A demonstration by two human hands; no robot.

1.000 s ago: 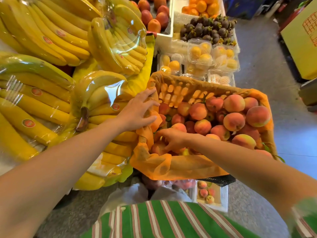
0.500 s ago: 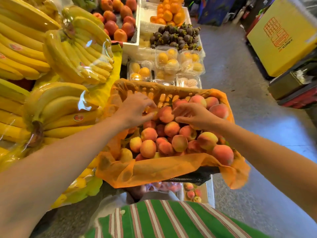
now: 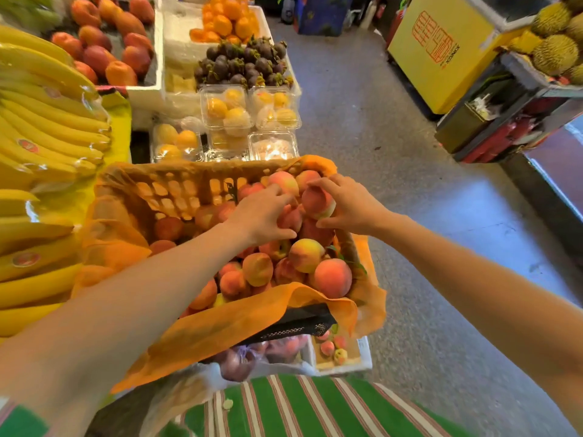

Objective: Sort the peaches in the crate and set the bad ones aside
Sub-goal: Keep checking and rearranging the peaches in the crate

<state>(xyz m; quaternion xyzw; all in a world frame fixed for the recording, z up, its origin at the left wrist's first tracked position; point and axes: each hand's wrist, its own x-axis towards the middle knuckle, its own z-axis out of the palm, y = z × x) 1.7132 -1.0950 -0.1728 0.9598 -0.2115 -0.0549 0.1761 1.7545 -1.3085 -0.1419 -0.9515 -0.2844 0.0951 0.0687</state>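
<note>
Both bare arms stretch far forward, hands nearly meeting: left hand [image 3: 262, 216] grips a peach [image 3: 291, 219], right hand [image 3: 348, 206] holds another peach [image 3: 318, 201].

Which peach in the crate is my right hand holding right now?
The pink-red peach at the crate's far right corner, gripped between the right hand's thumb and fingers; it alone sits in that hand.

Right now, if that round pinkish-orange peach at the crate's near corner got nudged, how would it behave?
The round pinkish-orange peach would probably roll: it sits atop the heap beside the orange-lined crate's edge. Its skin looks soft, so it might bruise.
</note>
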